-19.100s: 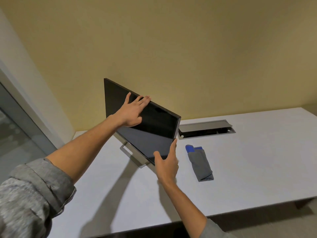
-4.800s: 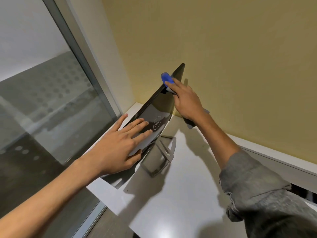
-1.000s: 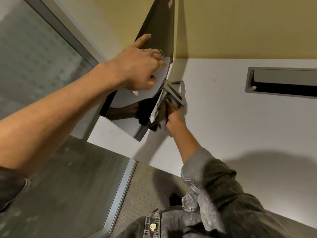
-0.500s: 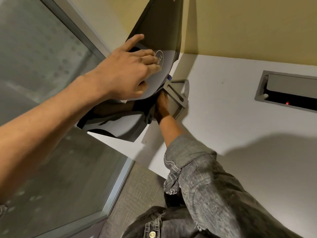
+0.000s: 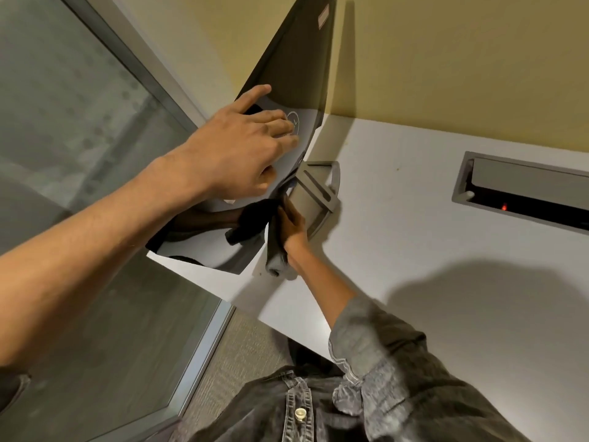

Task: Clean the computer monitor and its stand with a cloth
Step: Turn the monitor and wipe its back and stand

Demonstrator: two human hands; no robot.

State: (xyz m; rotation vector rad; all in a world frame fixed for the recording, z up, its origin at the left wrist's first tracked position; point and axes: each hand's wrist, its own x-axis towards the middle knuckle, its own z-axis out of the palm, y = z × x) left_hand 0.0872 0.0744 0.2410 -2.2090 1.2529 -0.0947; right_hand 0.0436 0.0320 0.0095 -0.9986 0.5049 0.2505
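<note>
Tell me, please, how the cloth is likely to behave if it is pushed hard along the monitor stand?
The cloth droops in folds below the right hand, so it is probably floppy and would bunch rather than slide flat. The stand looks smooth and hard, so the cloth may slip unless pressed firmly.

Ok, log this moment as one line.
left hand: braces monitor back | right hand: grips cloth at stand | phase: wiping stand

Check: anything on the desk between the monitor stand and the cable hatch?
Nothing. In the head view, only bare white desk runs from the stand to the cable hatch.
</note>
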